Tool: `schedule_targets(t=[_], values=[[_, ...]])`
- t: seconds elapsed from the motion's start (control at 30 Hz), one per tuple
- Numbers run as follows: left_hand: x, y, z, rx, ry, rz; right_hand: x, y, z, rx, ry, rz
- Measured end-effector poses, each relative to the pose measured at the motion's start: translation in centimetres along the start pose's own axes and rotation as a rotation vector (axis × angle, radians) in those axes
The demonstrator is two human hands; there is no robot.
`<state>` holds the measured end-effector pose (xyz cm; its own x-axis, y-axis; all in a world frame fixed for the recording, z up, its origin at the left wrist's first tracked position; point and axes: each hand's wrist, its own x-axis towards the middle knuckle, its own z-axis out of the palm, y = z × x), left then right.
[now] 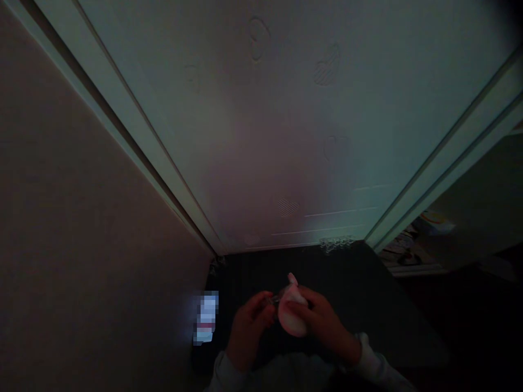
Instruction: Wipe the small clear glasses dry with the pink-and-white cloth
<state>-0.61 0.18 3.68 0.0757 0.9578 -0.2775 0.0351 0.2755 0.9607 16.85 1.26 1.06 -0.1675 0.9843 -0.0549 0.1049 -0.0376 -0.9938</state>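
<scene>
In dim light, my right hand (324, 324) is closed around a rounded, pale pink thing (293, 325) with a small tip sticking up at its top. Its exact kind is not clear. Just to the left, the fingers of my left hand (248, 325) pinch a small shiny piece (273, 300), which reaches toward the pink thing. Whether the two pieces are joined I cannot tell. Both hands are close together above a dark flat surface (261, 272), and the fingertips are partly lost in shadow.
A lit, blurred-out screen (206, 317) glows at the left edge of the surface. Behind stands a pale panel (245, 136) with raised heart shapes. Clear bead-like bits (337, 243) lie along its foot. A brownish wall (102, 245) rises at left; assorted items (435, 222) sit at right.
</scene>
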Motion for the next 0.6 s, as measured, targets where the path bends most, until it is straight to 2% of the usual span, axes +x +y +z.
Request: schedule_targets(t=[0.17, 0.4, 0.6], values=[[-0.3, -0.1, -0.5, 0.047, -0.001, 0.017, 0.0, -0.4, -0.5, -0.025, -0.038, -0.043], [-0.6, -0.7, -1.2, 0.172, -0.014, 0.149, -0.1, -1.2, -0.6, 0.032, -0.087, -0.064], [-0.9, 0.5, -0.9, 0.326, 0.041, 0.288, -0.4, -1.0, -0.4, 0.126, -0.122, -0.021]])
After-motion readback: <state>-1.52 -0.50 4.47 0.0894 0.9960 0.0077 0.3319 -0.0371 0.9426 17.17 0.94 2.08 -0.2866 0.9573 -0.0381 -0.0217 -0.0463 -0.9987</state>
